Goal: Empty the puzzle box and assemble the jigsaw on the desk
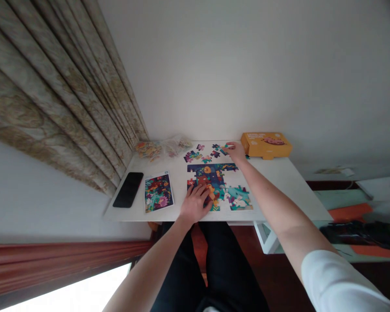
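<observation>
A partly joined jigsaw puzzle [203,169] lies on the white table in front of me, with gaps in its picture. My left hand [196,203] rests on its lower left part, fingers spread and covering some of it. At the far side of the table my right hand [236,151] pinches a teal puzzle piece [225,150] among loose pieces. Left of that hand lie a dark loose piece [215,154], a pink and teal piece [206,159] and a small joined cluster [192,156].
Left of the puzzle are a picture card [158,192] and a black phone [128,190]. Clear bags of pieces [149,150] sit at the back left against the curtain [94,86]. A yellow puzzle box [267,145] stands at the back right by the wall.
</observation>
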{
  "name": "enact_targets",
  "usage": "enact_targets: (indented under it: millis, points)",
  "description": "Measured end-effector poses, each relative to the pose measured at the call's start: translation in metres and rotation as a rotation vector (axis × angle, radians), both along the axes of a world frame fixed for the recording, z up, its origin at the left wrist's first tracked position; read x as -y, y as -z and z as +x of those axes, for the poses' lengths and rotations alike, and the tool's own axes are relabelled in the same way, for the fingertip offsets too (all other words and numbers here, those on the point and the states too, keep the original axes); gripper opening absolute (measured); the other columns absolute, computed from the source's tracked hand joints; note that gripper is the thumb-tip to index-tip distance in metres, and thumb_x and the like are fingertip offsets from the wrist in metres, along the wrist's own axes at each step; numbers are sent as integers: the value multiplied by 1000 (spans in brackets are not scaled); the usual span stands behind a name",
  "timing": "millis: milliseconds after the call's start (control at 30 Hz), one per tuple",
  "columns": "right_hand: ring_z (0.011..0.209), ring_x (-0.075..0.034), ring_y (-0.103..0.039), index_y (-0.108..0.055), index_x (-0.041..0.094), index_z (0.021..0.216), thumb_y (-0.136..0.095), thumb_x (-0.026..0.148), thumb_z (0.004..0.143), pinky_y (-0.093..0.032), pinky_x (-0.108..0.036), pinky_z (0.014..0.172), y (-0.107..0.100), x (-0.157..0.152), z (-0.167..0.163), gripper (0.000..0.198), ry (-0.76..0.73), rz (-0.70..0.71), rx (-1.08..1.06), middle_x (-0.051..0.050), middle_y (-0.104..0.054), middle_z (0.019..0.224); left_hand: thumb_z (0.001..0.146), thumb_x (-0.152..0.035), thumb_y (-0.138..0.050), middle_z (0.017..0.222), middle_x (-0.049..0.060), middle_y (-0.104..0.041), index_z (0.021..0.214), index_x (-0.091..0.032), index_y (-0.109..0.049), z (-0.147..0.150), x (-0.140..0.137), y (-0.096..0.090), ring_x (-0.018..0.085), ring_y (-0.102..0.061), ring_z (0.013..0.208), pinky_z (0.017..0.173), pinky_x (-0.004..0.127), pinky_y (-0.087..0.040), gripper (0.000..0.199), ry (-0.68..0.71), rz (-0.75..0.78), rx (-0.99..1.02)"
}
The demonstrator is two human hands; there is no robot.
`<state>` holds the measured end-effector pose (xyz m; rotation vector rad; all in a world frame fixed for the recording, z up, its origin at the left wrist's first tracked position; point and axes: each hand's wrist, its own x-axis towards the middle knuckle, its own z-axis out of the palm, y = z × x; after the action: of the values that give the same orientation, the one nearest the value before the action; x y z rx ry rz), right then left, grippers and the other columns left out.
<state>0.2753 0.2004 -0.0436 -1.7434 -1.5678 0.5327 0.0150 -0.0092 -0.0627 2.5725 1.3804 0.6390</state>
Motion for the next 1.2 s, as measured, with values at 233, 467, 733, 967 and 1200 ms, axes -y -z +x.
enact_targets:
  millis: [233,467,733,967,1200]
  points:
    - [52,-14,-58,-74,18,111,-78,56,77,-46,-26,49,-1,123,-3,51,-126,-148,-457,-2,-70,75,100,-35,-60,141,10,-68,131,-23,-69,1,-1,3,29,-60,135,121,54,-42,34,12,67,-13]
    - [53,-12,-53,-73,19,114,-80,57,74,-43,-25,49,2,207,1,55,-312,-252,-551,1,-67,71,103,-29,-55,129,10,-73,124,-22,-71,2,3,-5,27,-68,121,115,48,-48,28,124,135,-28]
    - [71,-20,-67,-77,20,98,-78,53,80,-52,-31,68,26,220,-10,37,-367,-117,-244,-3,-75,78,100,-40,-63,138,10,-68,142,-23,-62,20,18,-7,28,-62,131,117,47,-46,46,137,54,-20]
    - [78,-20,-68,-79,22,101,-74,36,89,-53,-32,76,36,224,-19,19,-290,18,20,-6,-75,92,99,-43,-65,142,10,-66,146,-23,-60,20,18,-2,28,-60,133,119,47,-43,51,119,20,-65]
    - [87,-22,-69,-77,22,101,-69,38,94,-56,-36,84,37,231,-22,19,-269,111,66,-8,-72,101,102,-40,-60,141,8,-67,140,-25,-66,21,19,-3,28,-61,131,118,47,-45,41,127,39,-72]
